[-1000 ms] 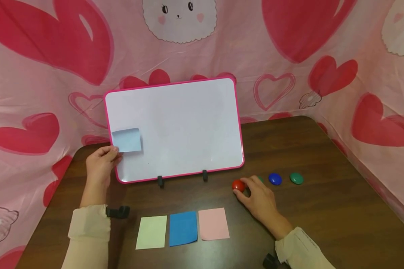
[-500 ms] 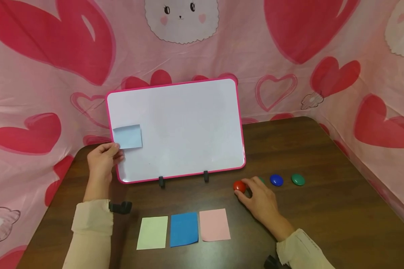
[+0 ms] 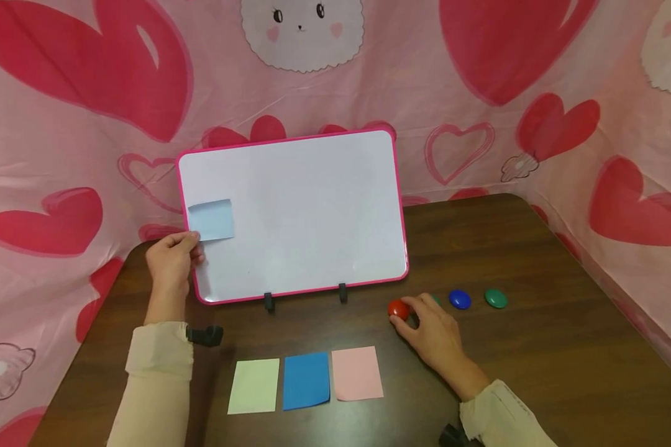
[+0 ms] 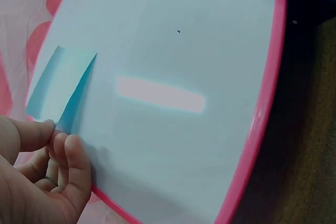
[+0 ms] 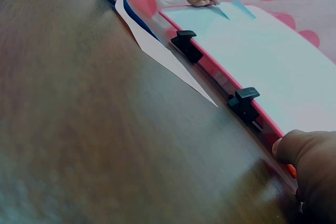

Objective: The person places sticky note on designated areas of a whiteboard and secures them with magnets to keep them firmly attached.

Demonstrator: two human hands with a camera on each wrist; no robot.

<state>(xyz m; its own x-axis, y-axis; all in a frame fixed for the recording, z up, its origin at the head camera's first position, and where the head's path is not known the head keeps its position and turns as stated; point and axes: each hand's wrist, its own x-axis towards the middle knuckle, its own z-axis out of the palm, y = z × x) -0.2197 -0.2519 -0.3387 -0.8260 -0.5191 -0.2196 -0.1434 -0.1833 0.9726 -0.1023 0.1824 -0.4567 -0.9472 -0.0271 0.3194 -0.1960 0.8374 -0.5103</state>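
Observation:
My left hand [image 3: 170,257] pinches the lower left corner of a light blue sticky note [image 3: 211,220] between thumb and fingertips. The note overlaps the left side of a white board [image 3: 302,211] with a pink frame. In the left wrist view the note [image 4: 63,80] bends, and its lower edge stands off the board. On the table to the right, my right hand [image 3: 433,329] holds a round red magnet [image 3: 399,309] between thumb and index finger. A green magnet [image 3: 436,299] is mostly hidden behind that hand's fingers.
Pale green [image 3: 254,385], dark blue [image 3: 306,380] and pink [image 3: 357,373] sticky notes lie in a row before the board. A blue magnet [image 3: 460,299] and a green button magnet [image 3: 496,298] lie right of my right hand. Black clips [image 3: 269,302] support the board's lower edge.
My left hand has moved slightly upward, carrying the light blue sticky note higher along the board's left side. My right hand stays on the red magnet.

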